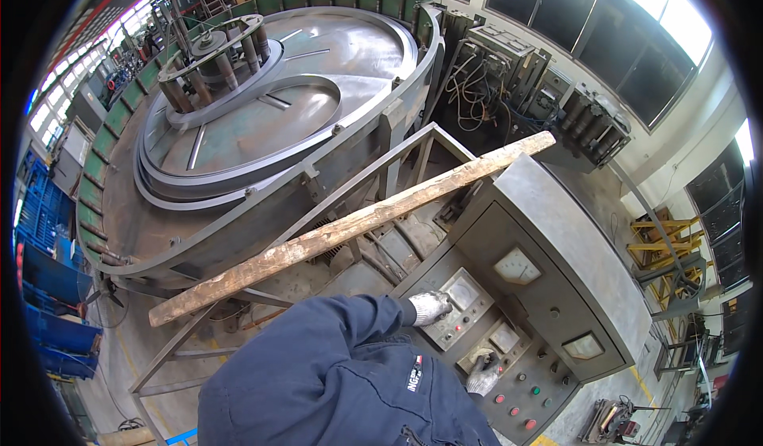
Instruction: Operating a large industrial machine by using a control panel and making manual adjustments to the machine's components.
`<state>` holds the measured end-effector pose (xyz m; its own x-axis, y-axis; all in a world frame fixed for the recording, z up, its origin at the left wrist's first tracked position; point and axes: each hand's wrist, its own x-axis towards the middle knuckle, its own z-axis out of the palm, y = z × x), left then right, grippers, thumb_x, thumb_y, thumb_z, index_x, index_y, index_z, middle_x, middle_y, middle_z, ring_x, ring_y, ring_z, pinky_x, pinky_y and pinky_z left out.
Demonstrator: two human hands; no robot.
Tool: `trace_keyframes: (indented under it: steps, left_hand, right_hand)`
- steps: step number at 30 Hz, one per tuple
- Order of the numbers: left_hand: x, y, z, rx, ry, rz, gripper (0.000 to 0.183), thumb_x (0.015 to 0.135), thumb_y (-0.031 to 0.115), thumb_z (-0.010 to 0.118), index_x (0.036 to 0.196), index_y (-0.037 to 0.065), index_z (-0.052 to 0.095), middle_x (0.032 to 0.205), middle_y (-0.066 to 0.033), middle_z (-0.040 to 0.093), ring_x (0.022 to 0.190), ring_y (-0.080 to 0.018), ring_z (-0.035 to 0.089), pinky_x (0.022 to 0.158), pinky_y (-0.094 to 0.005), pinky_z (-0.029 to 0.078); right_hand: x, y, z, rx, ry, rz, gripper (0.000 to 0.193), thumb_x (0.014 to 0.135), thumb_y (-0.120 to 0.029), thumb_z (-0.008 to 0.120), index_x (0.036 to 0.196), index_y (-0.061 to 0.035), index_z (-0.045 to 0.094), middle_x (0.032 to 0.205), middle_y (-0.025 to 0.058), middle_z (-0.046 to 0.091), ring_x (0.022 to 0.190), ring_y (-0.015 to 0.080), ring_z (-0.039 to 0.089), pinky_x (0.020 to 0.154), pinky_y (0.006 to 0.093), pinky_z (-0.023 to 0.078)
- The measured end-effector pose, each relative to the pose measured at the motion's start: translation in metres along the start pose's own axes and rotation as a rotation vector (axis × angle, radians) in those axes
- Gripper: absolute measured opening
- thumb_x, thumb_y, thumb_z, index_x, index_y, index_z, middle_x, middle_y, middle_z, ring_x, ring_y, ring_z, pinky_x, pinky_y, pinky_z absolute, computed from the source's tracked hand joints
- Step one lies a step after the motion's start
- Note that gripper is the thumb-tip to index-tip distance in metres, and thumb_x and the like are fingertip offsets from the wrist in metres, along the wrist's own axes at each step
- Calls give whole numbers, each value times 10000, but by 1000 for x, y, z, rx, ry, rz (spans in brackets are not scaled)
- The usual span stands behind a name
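Note:
My left hand (pixel 430 308), in a pale knit work glove, rests against the upper instrument panel (pixel 443 335) of a grey control console (pixel 576 243). Its fingers are closed at the panel's edge beside a square dial (pixel 462 293); whatever is in them is hidden. On the lower instrument panel (pixel 509 356) is my right hand (pixel 482 375), gloved with dark fingertips. Those fingers are bent together near a second square dial (pixel 504 338), and they cover what they touch. Red and green push buttons (pixel 515 412) line the console near the right hand.
A long rough wooden beam (pixel 350 231) lies slantwise across a metal frame (pixel 358 177) between me and a large round machine (pixel 262 120) with a green-sided rim. Cables and machinery (pixel 485 88) stand beyond the console. Yellow metal stands (pixel 666 243) are at the right.

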<state>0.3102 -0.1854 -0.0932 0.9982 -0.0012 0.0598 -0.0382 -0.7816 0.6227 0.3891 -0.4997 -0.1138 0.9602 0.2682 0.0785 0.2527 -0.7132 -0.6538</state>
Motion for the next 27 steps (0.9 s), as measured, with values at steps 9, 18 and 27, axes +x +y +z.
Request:
trace_keyframes:
  steps: [9,18,27]
  left_hand:
    - [2,2,-1,11,-2,13,132,846,88,662,962,27,680,1041,-236,655,1009,-430,667,858,-515,539]
    - [3,-5,9,34,-24,-3,229,780,101,726,997,44,680,1033,-197,636,1038,-412,642,874,-508,539]
    - [3,-3,6,35,-35,-13,249,770,97,730,1010,45,686,1040,-198,638,1037,-407,643,868,-509,542]
  right_hand:
    - [1,9,3,-4,-2,9,345,962,-149,695,1245,44,648,1149,227,721,1064,359,704,965,426,545]
    - [1,13,4,-13,-27,18,396,967,-188,695,1284,42,639,1188,232,716,1090,346,711,966,429,561]
    - [1,17,5,-3,-11,14,379,962,-179,699,1271,33,648,1177,214,726,1076,332,715,957,427,564]
